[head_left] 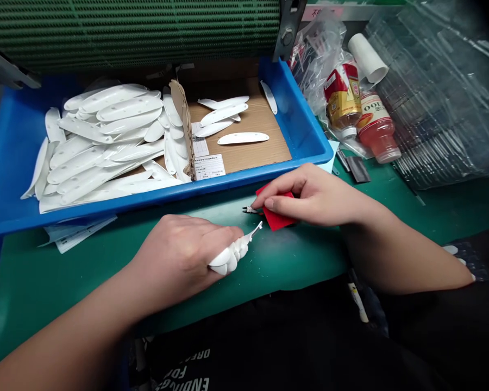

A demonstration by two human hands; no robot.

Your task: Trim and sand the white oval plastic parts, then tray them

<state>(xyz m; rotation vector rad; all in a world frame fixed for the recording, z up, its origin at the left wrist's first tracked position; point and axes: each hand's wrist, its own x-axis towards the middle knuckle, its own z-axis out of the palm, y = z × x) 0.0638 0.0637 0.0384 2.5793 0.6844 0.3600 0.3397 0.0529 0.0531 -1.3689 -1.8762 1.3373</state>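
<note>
My left hand point(187, 252) is closed around a stack of white oval plastic pieces point(230, 258). Their rounded ends stick out past the thumb side, and one thin piece point(256, 232) juts toward the right. Over a red square sheet point(277, 217), my right hand point(309, 198) has its thumb and index finger brought close together at a small pair of nippers point(250, 209). The metal jaws of the nippers point left; most of the handles are hidden by the fingers and the sheet.
Behind the hands stands a blue tray point(236, 182), split by a cardboard divider point(182, 117). Many white pieces point(101, 146) are heaped left of it, several lie right. At the back right are two glue bottles point(377, 127), a white tube point(368, 58) and stacked clear plastic trays point(444, 98).
</note>
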